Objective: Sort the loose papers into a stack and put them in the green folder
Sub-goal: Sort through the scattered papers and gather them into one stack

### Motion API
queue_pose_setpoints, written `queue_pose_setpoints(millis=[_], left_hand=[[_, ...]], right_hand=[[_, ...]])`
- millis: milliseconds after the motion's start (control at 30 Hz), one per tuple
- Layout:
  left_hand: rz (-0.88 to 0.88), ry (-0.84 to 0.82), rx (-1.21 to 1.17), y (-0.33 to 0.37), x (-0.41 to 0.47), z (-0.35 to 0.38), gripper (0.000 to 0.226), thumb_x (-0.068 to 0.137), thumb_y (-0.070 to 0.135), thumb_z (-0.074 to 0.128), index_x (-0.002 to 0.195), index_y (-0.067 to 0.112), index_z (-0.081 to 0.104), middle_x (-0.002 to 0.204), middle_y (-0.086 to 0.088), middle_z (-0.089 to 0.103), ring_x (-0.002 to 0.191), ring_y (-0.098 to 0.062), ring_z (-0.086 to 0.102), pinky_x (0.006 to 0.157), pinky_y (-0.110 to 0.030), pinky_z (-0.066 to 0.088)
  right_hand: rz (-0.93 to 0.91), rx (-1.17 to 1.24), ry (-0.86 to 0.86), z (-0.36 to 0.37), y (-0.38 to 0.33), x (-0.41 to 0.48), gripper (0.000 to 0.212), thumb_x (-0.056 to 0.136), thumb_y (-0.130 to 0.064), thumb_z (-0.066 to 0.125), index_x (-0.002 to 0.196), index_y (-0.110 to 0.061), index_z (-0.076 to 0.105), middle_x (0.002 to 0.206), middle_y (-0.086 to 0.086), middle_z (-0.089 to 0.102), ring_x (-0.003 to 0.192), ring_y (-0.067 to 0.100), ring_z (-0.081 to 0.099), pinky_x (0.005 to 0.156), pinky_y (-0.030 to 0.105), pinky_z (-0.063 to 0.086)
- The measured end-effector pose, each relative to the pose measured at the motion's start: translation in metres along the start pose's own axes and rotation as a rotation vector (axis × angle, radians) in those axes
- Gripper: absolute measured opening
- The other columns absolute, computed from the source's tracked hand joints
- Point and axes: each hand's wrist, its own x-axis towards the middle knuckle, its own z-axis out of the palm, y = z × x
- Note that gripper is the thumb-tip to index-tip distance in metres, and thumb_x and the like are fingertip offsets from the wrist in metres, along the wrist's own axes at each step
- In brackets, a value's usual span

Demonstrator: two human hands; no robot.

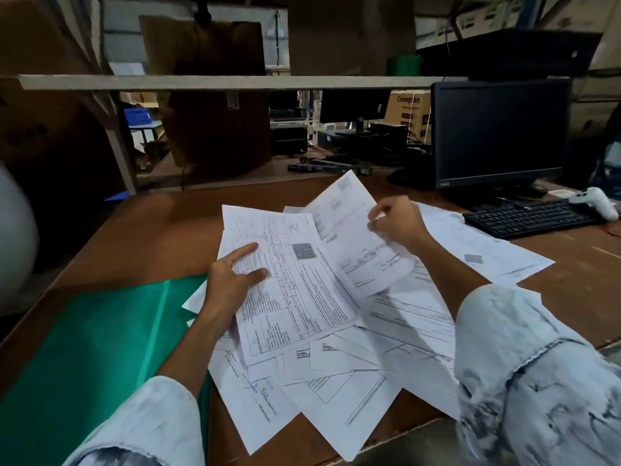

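Note:
Several loose printed papers lie fanned over the brown desk in front of me. My left hand holds one printed sheet by its left edge, thumb and forefinger on top, lifting it off the pile. My right hand pinches a second sheet at its right edge and holds it up, tilted, over the first. The green folder lies flat on the desk at the left, its right edge under my left forearm and touching the papers.
A black keyboard and a monitor stand at the back right, with a white handheld device beside the keyboard. A low shelf crosses above the back of the desk. Cardboard boxes fill the background.

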Motion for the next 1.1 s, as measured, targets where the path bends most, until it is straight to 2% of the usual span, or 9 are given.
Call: queue_pose_setpoints(millis=[167,267,333,400,600,700,833,933,1100], left_hand=[[-0.011,0.053,0.040,-0.005,0.003,-0.002,0.048,0.085,0.009,0.078,0.127,0.029,0.068,0.142,0.003,0.057,0.101,-0.024,0.069,0.075,-0.032,0.061],[-0.024,0.036,0.017,-0.004,0.003,-0.002,0.047,0.086,0.007,0.077,0.127,0.029,0.068,0.127,0.003,0.064,0.088,-0.024,0.073,0.058,-0.023,0.056],[0.007,0.034,0.029,-0.004,0.002,-0.001,0.047,0.086,0.006,0.076,0.127,0.027,0.069,0.129,0.004,0.062,0.100,-0.025,0.070,0.070,-0.026,0.059],[0.047,0.009,0.022,-0.004,0.003,-0.001,0.046,0.086,0.002,0.075,0.126,0.024,0.070,0.136,0.005,0.061,0.117,-0.025,0.064,0.095,-0.038,0.056],[0.088,-0.033,-0.016,-0.006,0.005,-0.001,0.035,0.095,0.004,0.064,0.120,0.026,0.073,0.139,0.003,0.061,0.128,-0.022,0.057,0.108,-0.045,0.048],[0.047,-0.069,-0.200,0.002,-0.002,0.004,0.029,0.102,0.033,0.055,0.121,0.020,0.073,0.131,-0.003,0.068,0.124,-0.023,0.062,0.109,-0.044,0.047],[-0.151,-0.185,-0.505,0.009,-0.005,0.003,0.053,0.099,0.058,0.044,0.131,0.022,0.064,0.126,-0.006,0.071,0.115,-0.031,0.068,0.099,-0.049,0.054],[-0.087,-0.123,-0.320,0.006,-0.004,0.000,0.035,0.092,0.025,0.070,0.127,0.017,0.067,0.120,-0.005,0.073,0.109,-0.033,0.070,0.098,-0.051,0.054],[-0.064,-0.114,-0.217,-0.002,0.000,-0.003,0.043,0.088,-0.007,0.068,0.124,0.017,0.066,0.122,0.001,0.073,0.113,-0.026,0.068,0.103,-0.049,0.050]], right_hand=[[-0.166,0.159,-0.278,-0.036,-0.027,-0.010,0.047,0.083,0.012,0.049,0.102,-0.020,0.078,0.075,-0.008,0.072,0.049,0.015,0.043,0.047,0.022,0.037],[-0.221,0.605,-0.080,-0.055,-0.033,-0.007,0.032,0.088,0.003,0.062,0.100,-0.022,0.078,0.098,0.000,0.077,0.081,0.018,0.064,0.083,0.033,0.054],[-0.125,1.083,-0.039,-0.063,-0.032,-0.006,0.026,0.089,-0.001,0.064,0.099,-0.021,0.078,0.111,0.006,0.075,0.100,0.024,0.069,0.098,0.045,0.053],[-0.013,1.398,-0.136,-0.058,-0.028,-0.008,0.026,0.091,0.003,0.058,0.099,-0.016,0.075,0.106,0.010,0.075,0.095,0.027,0.073,0.086,0.044,0.060],[-0.030,0.481,-0.159,0.007,-0.027,-0.039,0.004,0.083,-0.007,0.064,0.083,-0.011,0.066,0.086,0.012,0.065,0.058,0.011,0.064,0.068,0.033,0.052],[-0.173,0.177,-0.099,0.038,-0.023,-0.045,0.016,0.079,-0.002,0.073,0.081,-0.018,0.073,0.092,0.000,0.070,0.049,-0.007,0.056,0.048,0.008,0.041],[-0.148,0.129,-0.146,0.065,-0.019,-0.049,0.023,0.080,-0.001,0.073,0.079,-0.024,0.073,0.102,0.003,0.070,0.081,0.017,0.066,0.053,0.004,0.041],[-0.167,0.055,-0.212,0.074,-0.018,-0.051,0.025,0.081,-0.003,0.073,0.081,-0.028,0.070,0.105,-0.002,0.070,0.109,0.020,0.060,0.081,0.018,0.045],[-0.241,-0.002,-0.261,0.063,-0.010,-0.045,0.029,0.092,-0.016,0.068,0.120,-0.022,0.065,0.124,-0.003,0.063,0.101,0.014,0.061,0.064,0.006,0.039]])
